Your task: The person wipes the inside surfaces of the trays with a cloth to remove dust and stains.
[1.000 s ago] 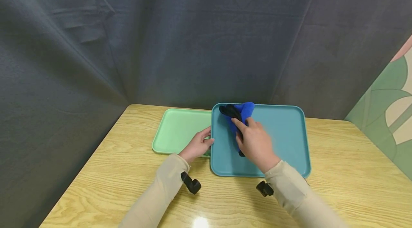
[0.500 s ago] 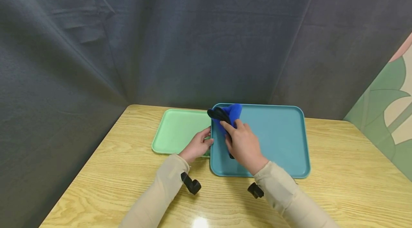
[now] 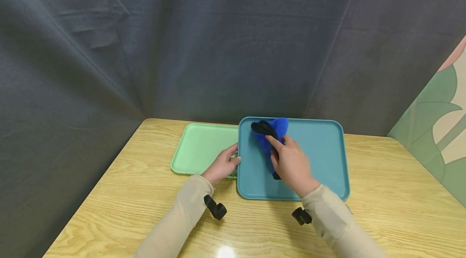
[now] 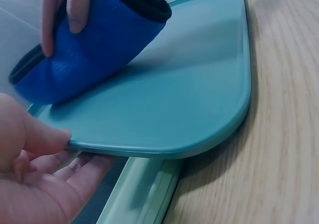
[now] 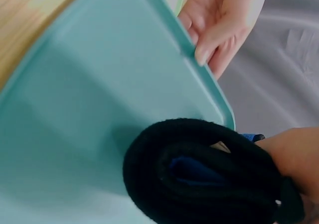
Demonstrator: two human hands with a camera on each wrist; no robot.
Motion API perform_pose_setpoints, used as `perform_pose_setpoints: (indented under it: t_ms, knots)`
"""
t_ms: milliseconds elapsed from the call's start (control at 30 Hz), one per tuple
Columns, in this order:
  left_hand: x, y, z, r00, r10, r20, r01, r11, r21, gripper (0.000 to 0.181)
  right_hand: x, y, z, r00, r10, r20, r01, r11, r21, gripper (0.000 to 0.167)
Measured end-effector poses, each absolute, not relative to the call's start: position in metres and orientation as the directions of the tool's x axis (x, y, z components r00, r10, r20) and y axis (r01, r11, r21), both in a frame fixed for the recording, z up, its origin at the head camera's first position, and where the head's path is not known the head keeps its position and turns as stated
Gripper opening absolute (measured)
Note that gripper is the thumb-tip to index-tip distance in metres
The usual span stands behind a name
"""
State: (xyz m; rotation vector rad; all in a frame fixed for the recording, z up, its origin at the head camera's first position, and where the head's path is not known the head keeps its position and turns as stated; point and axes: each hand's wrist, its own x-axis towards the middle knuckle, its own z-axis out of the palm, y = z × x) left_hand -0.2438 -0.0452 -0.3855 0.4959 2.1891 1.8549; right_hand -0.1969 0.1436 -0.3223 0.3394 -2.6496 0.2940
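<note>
A folded blue cloth [image 3: 282, 126] with thick black edging rests against the blue tray [image 3: 320, 153]. My right hand [image 3: 293, 165] grips the cloth from above, its index finger along the black edge. In the left wrist view the rolled cloth [image 4: 99, 45] stands tilted on the tray surface. At the tray's left rim my left hand [image 3: 222, 165] holds on, thumb over the rim and the other fingers beneath it, as the left wrist view shows. The right wrist view shows the black end of the cloth [image 5: 149, 149] close up, its layers curled around blue.
A light green tray [image 3: 204, 144] lies at the left, its right part covered by the blue tray's left side. Both are on a wooden table [image 3: 127, 193]. A dark grey curtain [image 3: 233, 47] hangs behind, and a patterned panel [image 3: 429, 128] stands at the right.
My right hand slid the cloth left to the blue tray's left rim, then back right to roughly where it was. The left hand and both trays have stayed in place.
</note>
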Motion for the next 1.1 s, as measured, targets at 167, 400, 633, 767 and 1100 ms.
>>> perform_pose_setpoints:
  t_ms: [167, 400, 633, 767, 1100]
  knots:
    - [-0.243, -0.045, -0.384, -0.918, 0.395, 0.020, 0.088, 0.155, 0.984, 0.053, -0.196, 0.163, -0.322, -0.875, -0.157, 0.458, -0.255, 0.953, -0.160, 0.042]
    - [-0.244, -0.046, -0.385, -0.917, 0.399, 0.010, 0.082, 0.163, 0.983, 0.053, -0.195, 0.191, -0.321, -0.873, -0.108, 0.476, -0.215, 0.960, -0.178, 0.041]
    - [-0.244, -0.046, -0.385, -0.918, 0.397, 0.001, 0.078, 0.178, 0.981, 0.052, -0.192, 0.216, -0.317, -0.880, -0.060, 0.471, -0.159, 0.972, -0.173, 0.040]
    - [-0.244, -0.046, -0.385, -0.916, 0.401, 0.008, 0.086, 0.177, 0.980, 0.052, -0.191, 0.232, -0.319, -0.871, -0.035, 0.490, -0.138, 0.975, -0.174, 0.039]
    - [-0.244, -0.045, -0.385, -0.915, 0.404, 0.011, 0.092, 0.181, 0.979, 0.052, -0.186, 0.263, -0.323, -0.891, 0.043, 0.452, -0.050, 0.980, -0.192, 0.039]
